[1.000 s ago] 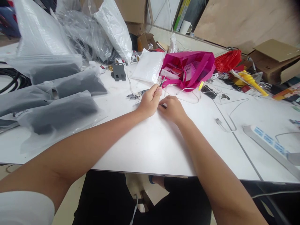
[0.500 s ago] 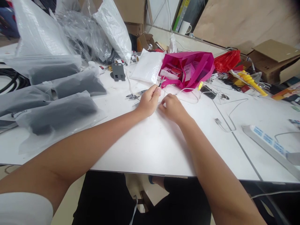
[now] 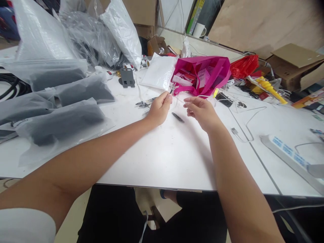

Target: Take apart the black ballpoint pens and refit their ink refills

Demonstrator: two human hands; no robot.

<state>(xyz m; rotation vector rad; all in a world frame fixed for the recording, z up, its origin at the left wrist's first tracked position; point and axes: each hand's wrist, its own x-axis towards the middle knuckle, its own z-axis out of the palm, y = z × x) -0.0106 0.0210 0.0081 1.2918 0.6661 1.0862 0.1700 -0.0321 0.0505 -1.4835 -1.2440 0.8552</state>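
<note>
Fingers of the left hand (image 3: 160, 107) are being clamped on a thin rod (image 3: 171, 90), its tip pointed forward. Between the hands a dark piece (image 3: 178, 117) is being borne by the table (image 3: 157, 155), long axis slanting far-left to near-right. On the right hand (image 3: 199, 110), fingers are being held bent, slightly apart.

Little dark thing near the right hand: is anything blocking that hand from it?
Nothing visible is. The dark thing lies on the table, with only tabletop showing between it and the right hand. The bag is farther back.
</note>
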